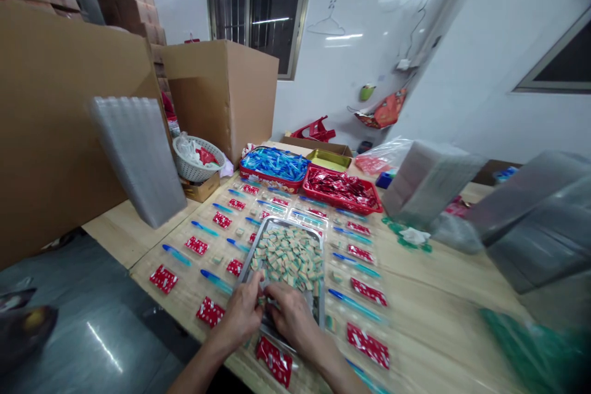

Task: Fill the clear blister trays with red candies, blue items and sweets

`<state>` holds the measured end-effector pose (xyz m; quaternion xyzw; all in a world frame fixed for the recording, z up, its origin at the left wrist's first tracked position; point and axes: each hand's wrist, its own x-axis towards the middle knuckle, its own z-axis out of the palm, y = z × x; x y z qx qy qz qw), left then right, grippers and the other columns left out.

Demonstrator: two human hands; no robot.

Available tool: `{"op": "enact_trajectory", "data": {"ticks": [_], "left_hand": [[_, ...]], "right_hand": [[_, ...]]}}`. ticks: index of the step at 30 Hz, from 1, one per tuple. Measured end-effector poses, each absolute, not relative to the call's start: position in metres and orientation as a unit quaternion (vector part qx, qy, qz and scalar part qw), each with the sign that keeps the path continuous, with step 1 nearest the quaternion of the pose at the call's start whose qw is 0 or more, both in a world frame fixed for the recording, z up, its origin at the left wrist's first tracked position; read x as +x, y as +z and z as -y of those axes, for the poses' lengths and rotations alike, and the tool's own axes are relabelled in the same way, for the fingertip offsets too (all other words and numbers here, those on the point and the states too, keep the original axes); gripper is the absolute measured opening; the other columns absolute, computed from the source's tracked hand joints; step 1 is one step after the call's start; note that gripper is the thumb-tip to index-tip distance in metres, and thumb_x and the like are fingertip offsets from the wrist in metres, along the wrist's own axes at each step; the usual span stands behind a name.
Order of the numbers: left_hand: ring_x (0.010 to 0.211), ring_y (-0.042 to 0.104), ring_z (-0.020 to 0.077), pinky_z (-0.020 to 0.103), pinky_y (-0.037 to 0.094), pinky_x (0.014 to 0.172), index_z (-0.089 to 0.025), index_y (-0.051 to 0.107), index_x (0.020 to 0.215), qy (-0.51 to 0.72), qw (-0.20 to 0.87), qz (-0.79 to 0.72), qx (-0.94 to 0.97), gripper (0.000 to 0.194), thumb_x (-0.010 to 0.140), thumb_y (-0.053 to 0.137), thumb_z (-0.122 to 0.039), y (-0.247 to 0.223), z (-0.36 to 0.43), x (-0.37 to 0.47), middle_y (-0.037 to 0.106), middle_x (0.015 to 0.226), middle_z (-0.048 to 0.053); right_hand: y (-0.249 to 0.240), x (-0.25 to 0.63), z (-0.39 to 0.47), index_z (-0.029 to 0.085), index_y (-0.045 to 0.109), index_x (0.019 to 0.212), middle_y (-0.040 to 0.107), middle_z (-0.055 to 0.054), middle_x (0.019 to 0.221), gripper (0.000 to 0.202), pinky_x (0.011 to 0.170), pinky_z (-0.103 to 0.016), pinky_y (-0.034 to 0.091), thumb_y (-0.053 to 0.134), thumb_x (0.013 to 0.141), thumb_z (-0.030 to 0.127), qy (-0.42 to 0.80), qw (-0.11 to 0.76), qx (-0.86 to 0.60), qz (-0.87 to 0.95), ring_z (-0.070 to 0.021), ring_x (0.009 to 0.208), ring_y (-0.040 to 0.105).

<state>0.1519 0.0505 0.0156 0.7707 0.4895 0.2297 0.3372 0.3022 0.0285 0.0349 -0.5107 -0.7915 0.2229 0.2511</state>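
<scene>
A metal tray (322,305) full of small striped blocks (295,252), cream with green and pinkish edges, rests on the table in front of me. Both of my hands are over its near end, fingertips close together. My left hand (244,311) is closed in a pinch at the tray's left side, with what looks like one small block by its fingertips. Curled inward beside it, my right hand (290,314) is closed too; its fingers hide whatever they hold. Around the tray, clear plastic packs hold blue pens (217,281) and red dotted packets (368,345); some also contain a block.
Behind the tray stand a bin of blue pens (276,163) and a red basket of red packets (341,189). Stacked clear plastic trays rise at left (138,160) and right (425,181). A white basket (196,166) sits by large cardboard boxes (252,92).
</scene>
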Motion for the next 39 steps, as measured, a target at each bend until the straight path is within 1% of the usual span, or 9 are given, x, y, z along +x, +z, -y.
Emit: {"op": "enact_trajectory", "data": {"ticks": [9, 14, 18, 21, 24, 29, 32, 35, 39], "left_hand": [[0.079, 0.056, 0.0197, 0.028, 0.041, 0.068, -0.021, 0.045, 0.116, 0.238, 0.342, -0.493, 0.764, 0.056, 0.063, 0.048, -0.001, 0.015, -0.048, 0.149, 0.058, 0.079, 0.001], [0.08, 0.056, 0.0187, 0.027, 0.043, 0.071, -0.02, 0.045, 0.114, 0.271, 0.343, -0.498, 0.749, 0.057, 0.061, 0.047, 0.0, 0.023, -0.044, 0.148, 0.057, 0.084, 0.002], [0.08, 0.055, 0.0167, 0.026, 0.042, 0.071, -0.019, 0.049, 0.099, 0.297, 0.322, -0.543, 0.716, 0.043, 0.061, 0.046, 0.0, 0.034, -0.037, 0.144, 0.057, 0.087, 0.002], [0.075, 0.055, 0.0168, 0.027, 0.04, 0.068, -0.02, 0.051, 0.081, 0.277, 0.31, -0.542, 0.73, 0.026, 0.063, 0.046, -0.001, 0.034, -0.03, 0.143, 0.058, 0.079, 0.002], [0.075, 0.056, 0.0187, 0.029, 0.039, 0.066, -0.02, 0.052, 0.075, 0.262, 0.293, -0.526, 0.754, 0.021, 0.066, 0.045, -0.003, 0.029, -0.023, 0.145, 0.06, 0.079, 0.003], [0.08, 0.06, 0.0194, 0.028, 0.042, 0.067, -0.021, 0.057, 0.082, 0.277, 0.253, -0.475, 0.796, 0.019, 0.071, 0.047, -0.007, 0.023, -0.009, 0.15, 0.064, 0.085, 0.005], [0.07, 0.059, 0.0187, 0.028, 0.042, 0.059, -0.02, 0.06, 0.085, 0.27, 0.205, -0.446, 0.828, 0.014, 0.073, 0.055, -0.017, 0.013, -0.003, 0.152, 0.066, 0.08, 0.005], [0.063, 0.058, 0.0183, 0.028, 0.04, 0.053, -0.018, 0.063, 0.083, 0.258, 0.174, -0.397, 0.863, 0.014, 0.07, 0.061, -0.023, -0.005, 0.0, 0.155, 0.067, 0.076, 0.006], [0.062, 0.058, 0.018, 0.028, 0.042, 0.055, -0.019, 0.065, 0.076, 0.281, 0.184, -0.367, 0.868, 0.009, 0.072, 0.062, -0.027, -0.027, 0.004, 0.154, 0.065, 0.07, 0.006]], "right_hand": [[0.027, 0.304, -0.037, 0.018, 0.061, 0.082, 0.062, -0.007, 0.079, 0.027, 0.069, -0.028, 0.039, 0.04, 0.073, 0.003, 0.166, 0.18, -0.445, 0.862, -0.02, 0.078, 0.056], [0.025, 0.31, -0.045, 0.018, 0.059, 0.076, 0.061, -0.005, 0.073, 0.017, 0.066, -0.028, 0.039, 0.045, 0.071, 0.009, 0.2, 0.195, -0.473, 0.836, -0.0183, 0.072, 0.055], [0.026, 0.321, -0.064, 0.018, 0.054, 0.066, 0.054, 0.002, 0.057, 0.003, 0.053, -0.024, 0.037, 0.056, 0.065, 0.02, 0.405, 0.292, -0.529, 0.686, -0.0124, 0.054, 0.049], [0.028, 0.328, -0.075, 0.017, 0.056, 0.068, 0.052, 0.006, 0.051, 0.02, 0.043, -0.02, 0.033, 0.068, 0.057, 0.029, 0.591, 0.36, -0.515, 0.506, -0.0078, 0.042, 0.043], [0.035, 0.326, -0.081, 0.016, 0.06, 0.069, 0.052, 0.006, 0.048, 0.026, 0.039, -0.018, 0.027, 0.075, 0.052, 0.03, 0.678, 0.38, -0.485, 0.4, -0.0047, 0.038, 0.038], [0.049, 0.294, -0.095, 0.015, 0.062, 0.065, 0.049, 0.007, 0.044, 0.025, 0.037, -0.015, 0.022, 0.079, 0.049, 0.026, 0.737, 0.341, -0.443, 0.38, -0.0028, 0.038, 0.037], [0.055, 0.256, -0.108, 0.014, 0.064, 0.066, 0.054, 0.005, 0.048, 0.022, 0.038, -0.016, 0.025, 0.077, 0.051, 0.024, 0.733, 0.291, -0.435, 0.435, -0.0038, 0.04, 0.042], [0.057, 0.208, -0.116, 0.015, 0.063, 0.066, 0.054, 0.005, 0.047, 0.016, 0.038, -0.017, 0.028, 0.071, 0.054, 0.023, 0.695, 0.219, -0.45, 0.516, -0.0052, 0.04, 0.042], [0.05, 0.153, -0.115, 0.016, 0.06, 0.062, 0.049, 0.007, 0.044, 0.004, 0.038, -0.018, 0.033, 0.063, 0.06, 0.018, 0.603, 0.145, -0.496, 0.607, -0.0064, 0.039, 0.042]]}}
